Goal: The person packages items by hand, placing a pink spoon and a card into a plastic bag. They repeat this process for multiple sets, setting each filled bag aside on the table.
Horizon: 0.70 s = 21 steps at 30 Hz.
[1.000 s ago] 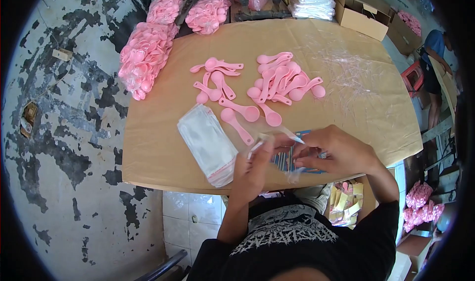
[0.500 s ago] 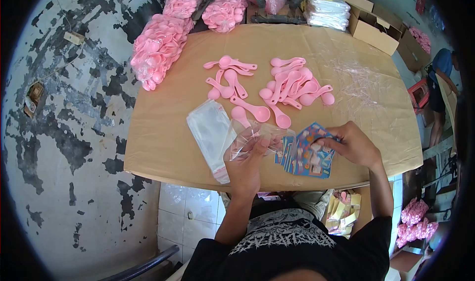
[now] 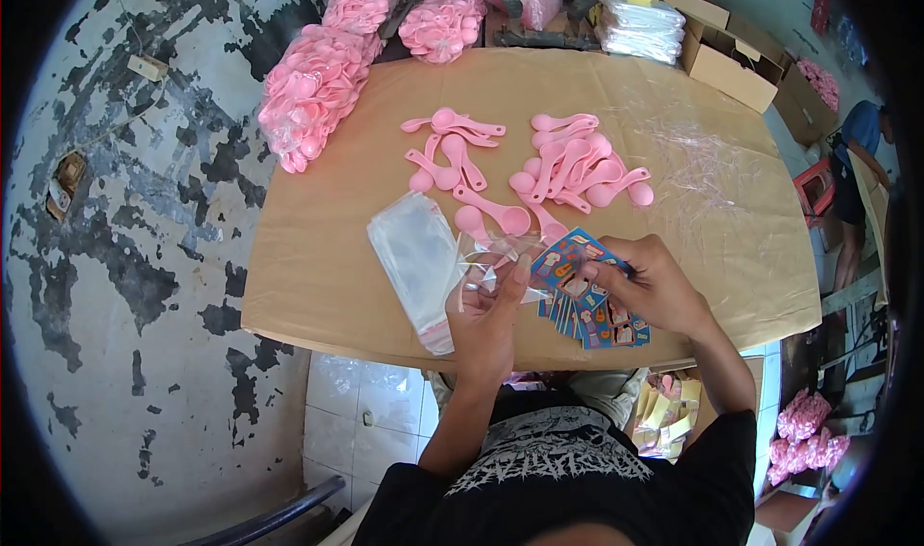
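My left hand [image 3: 488,305] grips a clear plastic bag [image 3: 500,253], its thumb pressed on the film. In my right hand [image 3: 647,281] a blue printed card [image 3: 577,267] is pinched between thumb and fingers, its left edge right at the bag's mouth. Under that hand lies a fanned stack of blue cards [image 3: 616,327] near the table's front edge. Left of my left hand rests a pile of flat clear bags [image 3: 414,257]. Beyond my hands, pink measuring spoons lie in a left group [image 3: 452,161] and a larger right group [image 3: 582,166].
Bulging bags of pink spoons [image 3: 313,94] stand at the back left of the brown-covered table [image 3: 318,267]. Stacked clear packets [image 3: 640,26] and a cardboard box [image 3: 727,65] are at the back right. Another person [image 3: 857,180] stands at the far right. A box with packed items [image 3: 669,411] sits below the table's edge.
My right hand has lifted one card off the stack and brought it left and up to the bag's mouth. My left hand still holds the bag.
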{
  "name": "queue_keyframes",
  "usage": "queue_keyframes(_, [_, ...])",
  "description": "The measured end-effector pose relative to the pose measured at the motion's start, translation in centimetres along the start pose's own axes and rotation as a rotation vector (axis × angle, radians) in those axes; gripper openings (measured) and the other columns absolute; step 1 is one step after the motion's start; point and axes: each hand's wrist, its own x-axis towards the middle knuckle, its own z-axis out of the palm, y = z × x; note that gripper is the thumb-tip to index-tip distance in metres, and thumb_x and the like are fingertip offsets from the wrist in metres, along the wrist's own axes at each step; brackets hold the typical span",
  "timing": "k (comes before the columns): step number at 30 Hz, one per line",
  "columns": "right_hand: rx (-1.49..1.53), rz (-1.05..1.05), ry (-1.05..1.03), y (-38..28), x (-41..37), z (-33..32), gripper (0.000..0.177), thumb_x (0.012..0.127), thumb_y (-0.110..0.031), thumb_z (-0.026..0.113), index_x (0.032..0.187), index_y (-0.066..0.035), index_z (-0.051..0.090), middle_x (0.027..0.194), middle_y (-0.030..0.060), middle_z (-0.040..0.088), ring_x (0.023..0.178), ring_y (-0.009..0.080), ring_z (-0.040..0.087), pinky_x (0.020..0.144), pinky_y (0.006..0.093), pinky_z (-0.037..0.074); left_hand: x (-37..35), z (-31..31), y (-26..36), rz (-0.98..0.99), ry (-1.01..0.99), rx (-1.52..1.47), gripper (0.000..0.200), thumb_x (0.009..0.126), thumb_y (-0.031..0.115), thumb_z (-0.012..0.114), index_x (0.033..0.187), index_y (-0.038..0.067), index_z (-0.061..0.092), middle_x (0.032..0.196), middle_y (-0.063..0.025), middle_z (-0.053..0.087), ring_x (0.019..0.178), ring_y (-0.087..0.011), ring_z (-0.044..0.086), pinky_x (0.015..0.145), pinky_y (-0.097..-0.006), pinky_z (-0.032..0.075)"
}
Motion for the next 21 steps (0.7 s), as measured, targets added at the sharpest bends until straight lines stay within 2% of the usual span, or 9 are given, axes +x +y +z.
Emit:
queue_keyframes(4, [-0.151,-0.086,-0.132,-0.7,0.2,-0.2,0.019,0.089,-0.011,0.062,0.105,-0.003,0.065,0.061,0.0056,0.059,0.051,0.0088,0.055,0.051,0.0286,0.045,0.1,0.1,0.6,-0.001,-0.026,0.046,0.038,0.09,0.004,0.064,0.124,-0.007,0.051,0.113,-0.0166,0.065,0.1,-0.0205,0.065,0.087,-0.0328,0.054])
queue_keyframes(7, [-0.099,-0.05,-0.174,-1.1,0.1,-0.2,0.022,0.087,-0.009,0.062,0.108,-0.003,0.065,0.064,0.0068,0.062,0.054,0.0093,0.055,0.053,0.0288,0.046,-0.3,-0.8,0.8,-0.138,-0.168,0.218,0.039,0.09,0.004,0.065,0.125,-0.007,0.054,0.106,-0.0095,0.067,0.097,-0.0117,0.062,0.086,-0.0262,0.051])
queue_keyframes(10, [0.025,-0.017,-0.156,-0.5,0.2,0.3,0.023,0.086,-0.009,0.063,0.108,-0.003,0.066,0.071,0.0073,0.066,0.06,0.008,0.056,0.058,0.0275,0.048,-0.4,-1.0,0.2,-0.223,-0.277,0.305,0.051,0.088,0.001,0.066,0.133,-0.006,0.045,0.121,-0.0158,0.061,0.113,-0.0227,0.06,0.092,-0.031,0.05])
queue_keyframes(13, [0.2,-0.005,-0.124,0.2,0.0,1.2,0.024,0.086,-0.007,0.065,0.11,-0.002,0.066,0.079,0.005,0.068,0.068,0.0065,0.056,0.065,0.0256,0.048,-1.0,1.0,0.3,0.041,-0.36,0.176,0.055,0.093,0.014,0.063,0.14,-0.002,0.038,0.135,-0.018,0.051,0.128,-0.0283,0.048,0.102,-0.0397,0.044])
queue_keyframes(15, [0.366,0.027,-0.134,1.0,0.1,1.8,0.027,0.086,-0.005,0.066,0.112,-0.002,0.065,0.084,0.0026,0.068,0.073,0.006,0.056,0.069,0.0248,0.048,-1.1,1.1,-0.7,0.065,-0.341,-0.125,0.055,0.098,0.019,0.054,0.143,-0.002,0.031,0.141,-0.0203,0.044,0.127,-0.0264,0.048,0.106,-0.0409,0.039])
queue_keyframes(18, [0.276,-0.114,-0.118,1.5,0.6,2.6,0.02,0.085,-0.003,0.067,0.104,0.002,0.065,0.088,-0.0002,0.068,0.077,0.0061,0.057,0.071,0.0238,0.048,-1.2,-0.5,-1.1,0.132,-0.394,-0.384,0.053,0.102,0.026,0.045,0.144,-0.002,0.028,0.146,-0.0232,0.038,0.132,-0.0298,0.042,0.111,-0.0441,0.031])
queue_keyframes(19, [0.355,-0.052,-0.079,0.8,0.8,3.1,0.02,0.083,-0.006,0.07,0.102,0.001,0.066,0.087,0.0003,0.068,0.077,0.0059,0.058,0.072,0.024,0.048,-1.3,-0.9,-1.0,0.16,-0.426,-0.439,0.053,0.103,0.028,0.042,0.144,-0.002,0.028,0.146,-0.024,0.037,0.135,-0.0321,0.039,0.112,-0.0454,0.029])
queue_keyframes(21, [0.51,0.072,-0.004,-1.1,1.4,4.1,0.023,0.08,-0.011,0.077,0.097,0.001,0.066,0.085,0.0015,0.067,0.078,0.0057,0.06,0.073,0.0242,0.049,-1.4,-0.7,-0.7,0.131,-0.285,-0.235,0.06,0.098,0.038,0.049,0.142,0.0,0.031,0.145,-0.0239,0.039,0.133,-0.0338,0.041,0.112,-0.0484,0.03])
